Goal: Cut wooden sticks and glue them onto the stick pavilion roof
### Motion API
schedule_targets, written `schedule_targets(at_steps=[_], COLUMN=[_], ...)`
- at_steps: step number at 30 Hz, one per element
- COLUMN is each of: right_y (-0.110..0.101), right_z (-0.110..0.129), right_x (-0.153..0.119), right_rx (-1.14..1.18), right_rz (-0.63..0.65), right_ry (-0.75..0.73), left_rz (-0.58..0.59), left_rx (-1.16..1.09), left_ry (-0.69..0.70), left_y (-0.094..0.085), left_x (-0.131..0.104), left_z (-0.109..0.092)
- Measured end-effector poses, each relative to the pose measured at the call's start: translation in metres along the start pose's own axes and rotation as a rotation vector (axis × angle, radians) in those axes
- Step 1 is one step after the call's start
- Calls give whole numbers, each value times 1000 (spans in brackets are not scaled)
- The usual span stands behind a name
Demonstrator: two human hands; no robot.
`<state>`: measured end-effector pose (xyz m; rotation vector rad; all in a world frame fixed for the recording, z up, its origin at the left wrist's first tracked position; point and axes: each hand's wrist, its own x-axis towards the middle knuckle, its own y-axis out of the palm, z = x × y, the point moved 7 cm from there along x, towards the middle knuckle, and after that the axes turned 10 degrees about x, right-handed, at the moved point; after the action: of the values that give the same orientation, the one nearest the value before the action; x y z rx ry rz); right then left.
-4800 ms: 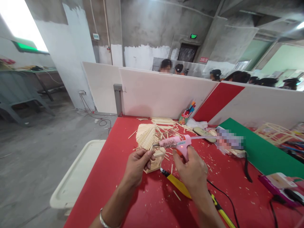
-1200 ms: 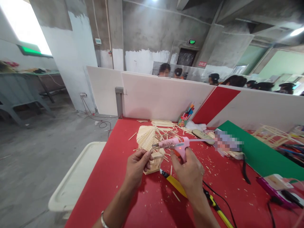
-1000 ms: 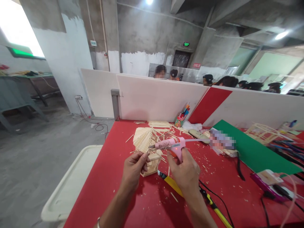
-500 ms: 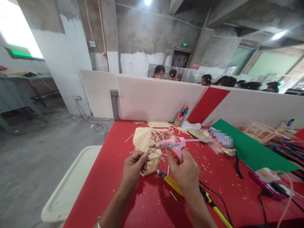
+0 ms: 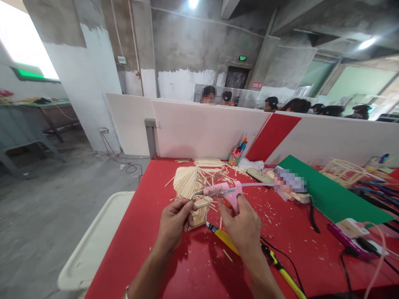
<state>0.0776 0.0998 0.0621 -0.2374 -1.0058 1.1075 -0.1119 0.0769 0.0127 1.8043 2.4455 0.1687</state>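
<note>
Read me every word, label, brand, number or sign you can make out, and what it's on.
Nothing reads clearly.
Green sign above the door: too small.
Red sign beside the door: too blurred.
Label on the pink glue gun: too small.
Package near the green board: pixelated.

Hands (image 5: pixel 243 227) and forearms (image 5: pixel 149 272) are bare, a silvery bangle (image 5: pixel 126 292) circling the left forearm.

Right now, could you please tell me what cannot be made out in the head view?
Head view:
Anything pinched in the left hand: hidden by its fingers.
The glue gun: lower handle covered by the right hand.
Writing on the red sign: too small.
</note>
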Motion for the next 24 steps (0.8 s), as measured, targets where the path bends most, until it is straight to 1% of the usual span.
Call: schedule_targets(at_steps=[6, 15, 18, 21, 24], right_y=[0, 10, 14, 20, 24], right_z=[-2, -8, -10, -16, -18], right_x=[0, 3, 2, 0, 2], right_rx=[-5, 108, 252, 470, 626], right_rz=[6, 90, 143, 197, 209], right_ry=[21, 128, 184, 285, 350], left_rz=[-2, 21, 34, 40, 38], left_rx=[-17, -29, -38, -31, -22], left_ry=[19, 19, 8, 12, 27], left_y=[-1, 0, 0, -1, -3], left_x=[2, 7, 8, 9, 10], left_z=[2, 3, 4, 5, 7])
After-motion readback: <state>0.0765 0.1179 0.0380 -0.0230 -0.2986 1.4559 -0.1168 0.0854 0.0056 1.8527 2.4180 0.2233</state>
